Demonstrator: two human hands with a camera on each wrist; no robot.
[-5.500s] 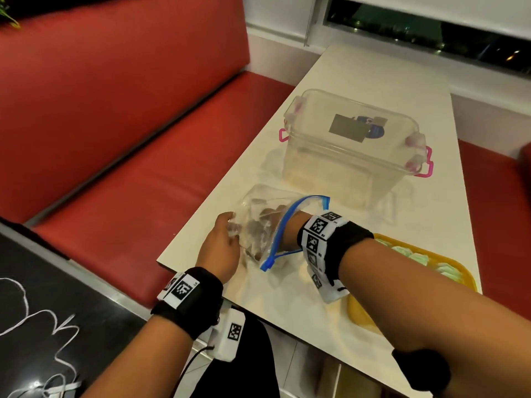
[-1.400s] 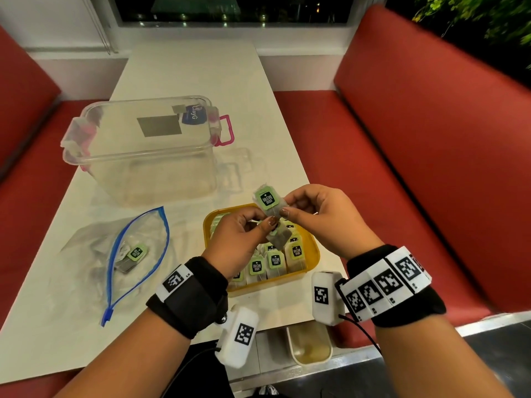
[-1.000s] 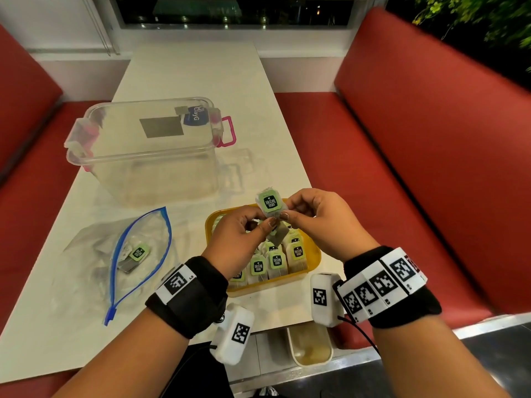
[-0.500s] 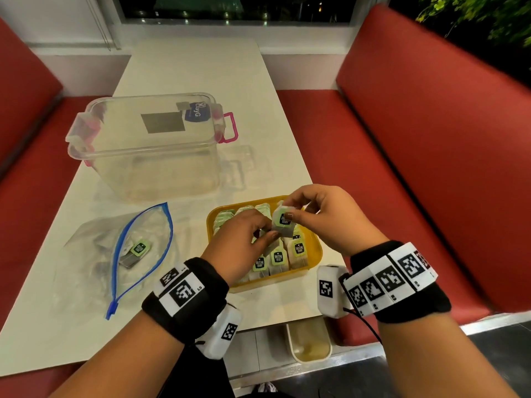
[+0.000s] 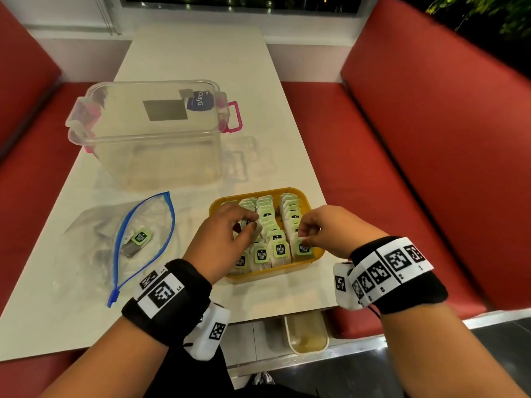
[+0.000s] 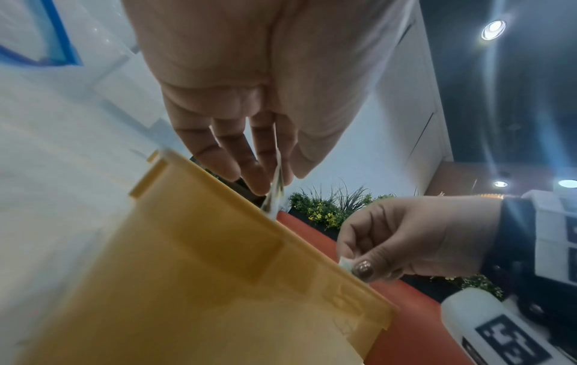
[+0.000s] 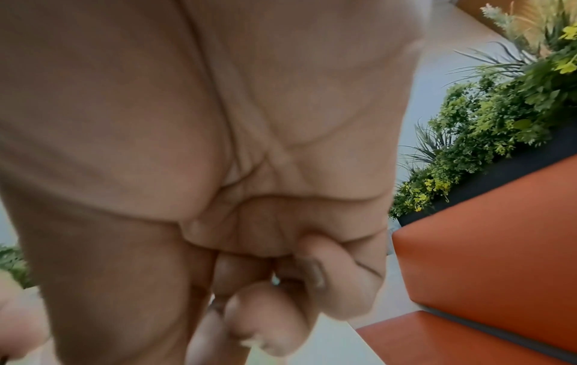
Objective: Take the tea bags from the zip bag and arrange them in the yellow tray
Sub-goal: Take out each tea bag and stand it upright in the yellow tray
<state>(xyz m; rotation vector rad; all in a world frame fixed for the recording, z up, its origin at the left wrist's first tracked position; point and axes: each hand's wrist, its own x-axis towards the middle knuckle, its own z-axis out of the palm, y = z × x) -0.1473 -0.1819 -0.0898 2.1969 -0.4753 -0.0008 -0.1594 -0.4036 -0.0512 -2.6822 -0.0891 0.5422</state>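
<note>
A clear plastic storage box [image 5: 149, 133] with pink latches sits at eleven o'clock on the white table [image 5: 201, 53], lid on, a grey patch and a blue label on top. Red bench seats [image 5: 431, 145] flank the table at three and nine o'clock. Green plants [image 7: 499, 118] line a dark planter at two o'clock.

From below, the left hand [image 6: 249, 81] hangs fingers-down over the rim of the yellow tray [image 6: 218, 284], pinching a thin tea bag [image 6: 276, 182] edge-on between thumb and fingers; the bag's lower end reaches the rim. To the right, the right hand [image 6: 418, 237] pinches a small pale tag [image 6: 347, 263] just at the tray's edge. The white worktop [image 6: 56, 160] lies behind, with a blue zip strip [image 6: 53, 37] at the upper left.
</note>
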